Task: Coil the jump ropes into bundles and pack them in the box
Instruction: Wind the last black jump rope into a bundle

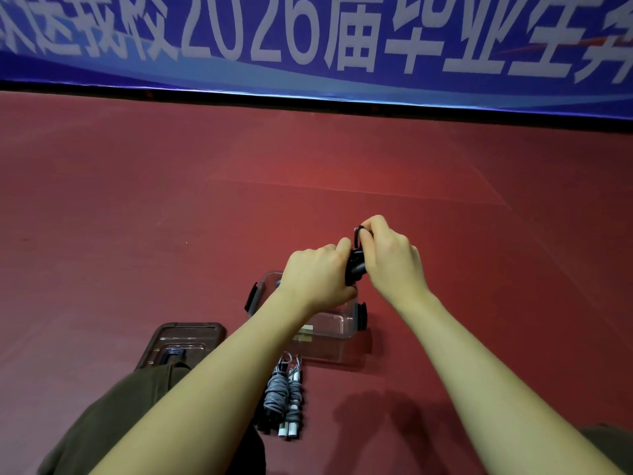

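A: Starting at the left, what lies on the floor?

B: The dark lid (181,344) sits flat on the red floor (102,217), partly behind a knee. Just right of it a finished grey rope bundle (282,395) lies with its white handle ends toward the person, near the clear box (329,332), which stands open; I can't tell what, if anything, is in it.

A: And the hands?

B: The left hand (317,277) is curled round the lower part of a black jump rope (356,264), held in the air above the box. The right hand (388,257) pinches a small loop at the top of that rope between thumb and fingers.

A: How will the rope behave?

B: Light and limp, I'd judge, though a smooth cord tends to spring open. It's best held across the middle of the coil so every turn is trapped, with the loose end tucked before letting go.

A: Anything further right?

B: Only floor, and a blue banner (342,39) along the back.
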The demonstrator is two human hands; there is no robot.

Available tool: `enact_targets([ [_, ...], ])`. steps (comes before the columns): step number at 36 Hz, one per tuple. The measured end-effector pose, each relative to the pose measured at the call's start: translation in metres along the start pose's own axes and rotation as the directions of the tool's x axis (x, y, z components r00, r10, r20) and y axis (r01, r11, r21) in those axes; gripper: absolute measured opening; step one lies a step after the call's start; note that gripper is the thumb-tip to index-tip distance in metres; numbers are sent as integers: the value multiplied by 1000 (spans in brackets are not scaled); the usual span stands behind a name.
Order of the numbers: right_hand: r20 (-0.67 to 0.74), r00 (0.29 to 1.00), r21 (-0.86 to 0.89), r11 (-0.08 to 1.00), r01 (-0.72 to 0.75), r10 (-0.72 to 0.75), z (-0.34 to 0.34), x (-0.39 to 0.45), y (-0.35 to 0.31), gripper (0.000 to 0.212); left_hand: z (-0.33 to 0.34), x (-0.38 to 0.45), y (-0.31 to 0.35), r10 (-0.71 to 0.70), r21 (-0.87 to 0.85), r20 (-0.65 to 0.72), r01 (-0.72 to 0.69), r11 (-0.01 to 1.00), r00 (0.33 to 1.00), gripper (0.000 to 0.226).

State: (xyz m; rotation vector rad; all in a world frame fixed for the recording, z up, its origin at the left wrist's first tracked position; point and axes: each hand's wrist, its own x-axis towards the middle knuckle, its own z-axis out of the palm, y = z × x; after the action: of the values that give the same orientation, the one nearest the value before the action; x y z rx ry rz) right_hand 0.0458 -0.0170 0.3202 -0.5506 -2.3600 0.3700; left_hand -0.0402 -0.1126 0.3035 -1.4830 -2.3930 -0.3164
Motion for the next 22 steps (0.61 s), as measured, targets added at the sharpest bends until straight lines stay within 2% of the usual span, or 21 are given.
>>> enact_targets([
  [15, -170, 963, 323, 935, -144, 207, -9, -13, -10, 14, -33, -20, 11, 70, 56, -6, -70, 996, 998, 34],
  [22, -47, 987, 383, 915, -123, 152, -15, -21, -22, 13, -36, -40, 3, 33, -24, -2, -33, 999, 999, 42],
])
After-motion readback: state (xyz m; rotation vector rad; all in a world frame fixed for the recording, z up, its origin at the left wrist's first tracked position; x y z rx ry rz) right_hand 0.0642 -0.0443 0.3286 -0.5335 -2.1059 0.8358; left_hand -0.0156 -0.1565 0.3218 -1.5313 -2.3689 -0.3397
